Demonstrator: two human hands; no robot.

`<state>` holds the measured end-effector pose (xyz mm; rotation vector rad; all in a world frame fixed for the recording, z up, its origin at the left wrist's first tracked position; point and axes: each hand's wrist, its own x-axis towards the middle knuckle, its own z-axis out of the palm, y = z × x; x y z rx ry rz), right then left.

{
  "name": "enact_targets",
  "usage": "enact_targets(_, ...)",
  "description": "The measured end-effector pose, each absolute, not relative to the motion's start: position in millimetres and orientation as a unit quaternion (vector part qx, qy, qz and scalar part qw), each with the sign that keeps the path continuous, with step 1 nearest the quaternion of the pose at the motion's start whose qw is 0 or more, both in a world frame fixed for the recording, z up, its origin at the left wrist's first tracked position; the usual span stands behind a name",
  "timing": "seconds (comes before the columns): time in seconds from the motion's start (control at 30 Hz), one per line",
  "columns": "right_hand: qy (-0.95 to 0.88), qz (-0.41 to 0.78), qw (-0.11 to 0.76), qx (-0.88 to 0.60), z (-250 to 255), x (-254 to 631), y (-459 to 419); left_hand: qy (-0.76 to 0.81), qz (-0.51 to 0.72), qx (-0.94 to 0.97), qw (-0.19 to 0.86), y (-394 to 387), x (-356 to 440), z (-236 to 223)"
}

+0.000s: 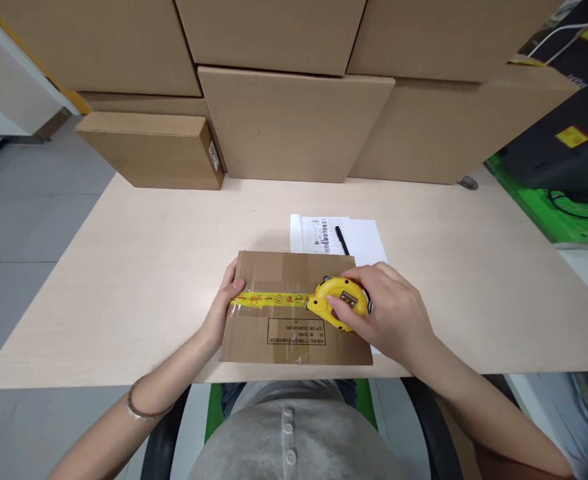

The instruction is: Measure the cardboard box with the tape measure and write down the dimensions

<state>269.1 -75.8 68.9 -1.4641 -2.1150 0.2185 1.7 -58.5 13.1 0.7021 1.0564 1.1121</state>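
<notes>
Around tape measure (335, 293), right hand (398, 312) curled

Tabletop (484, 287), from where I stand: open lanes on both flanks, one left of the left hand (224, 300), one right of the right hand (397, 313). Back edge blocked — stacked cartons (294, 127) form a wall, a smaller box (154, 157) jutting forward at left. Centre obstructed by the held carton (284, 280), the tape measure (339, 303) on top, papers (367, 237) and pen (342, 240) just beyond — bare strip between papers and wall.
</notes>
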Motion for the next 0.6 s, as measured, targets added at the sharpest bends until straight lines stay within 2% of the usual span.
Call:
enact_targets(0.07,-0.822,0.026,0.273,-0.499,70.3,271.8,-73.2,0.474,0.496,0.310,0.659,-57.1,1.2,9.7)
enact_targets(0.13,-0.821,0.048,0.277,-0.496,69.5,282.2,-65.0,0.475,0.504,0.319,0.648,-54.6,0.4,5.5)
enact_targets(0.2,-0.772,0.099,0.287,-0.558,63.3,298.6,-49.9,0.470,0.511,0.325,0.643,-51.7,-0.6,1.0)
enact_targets(0.3,-0.681,0.159,0.191,-0.689,42.0,322.5,-21.0,0.463,0.519,0.327,0.641,-48.2,-1.8,-3.9)
enact_targets(0.4,-0.661,0.201,0.087,-0.718,15.1,333.3,-0.6,0.468,0.523,0.323,0.635,-46.7,-1.4,-4.9)
enact_targets(0.5,-0.661,0.245,0.104,-0.701,-4.5,336.1,5.8,0.472,0.525,0.317,0.634,-46.4,-0.3,-3.4)
enact_targets(0.6,-0.650,0.316,0.165,-0.671,-16.0,342.5,8.2,0.472,0.516,0.316,0.641,-45.9,-1.3,-2.7)
